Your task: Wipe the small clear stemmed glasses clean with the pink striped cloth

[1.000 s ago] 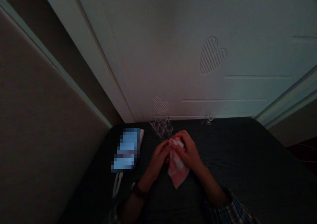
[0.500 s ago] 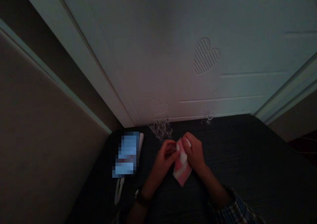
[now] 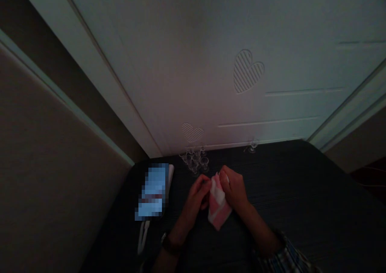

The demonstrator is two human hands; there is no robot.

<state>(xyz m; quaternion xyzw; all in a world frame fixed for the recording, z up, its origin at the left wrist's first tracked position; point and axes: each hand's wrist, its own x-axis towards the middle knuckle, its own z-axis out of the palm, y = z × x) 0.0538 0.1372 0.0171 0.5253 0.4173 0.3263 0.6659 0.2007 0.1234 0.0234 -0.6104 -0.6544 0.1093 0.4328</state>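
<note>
A pink-and-white cloth (image 3: 219, 208) hangs from my right hand (image 3: 235, 186), whose fingers are closed round its upper part. To the left, my left hand (image 3: 196, 194) is curled with its fingertips at the cloth's edge. What those fingers hold is hidden and too dark to make out. Just beyond my left hand, several small clear stemmed glasses (image 3: 193, 160) stand close together. Another small stemmed glass (image 3: 252, 146) is apart from them, farther right near the back of the table.
The dark table (image 3: 301, 192) backs onto a white panel (image 3: 150, 72) with carved hearts. At the left lies a phone with a blurred screen (image 3: 154, 190) against a white object, and a white cable or strap (image 3: 142, 237) below it.
The cloth has shifted slightly left and its lower part hangs more spread. My left hand's fingers have curled and turned at the cloth's edge. The view has tilted a little.
</note>
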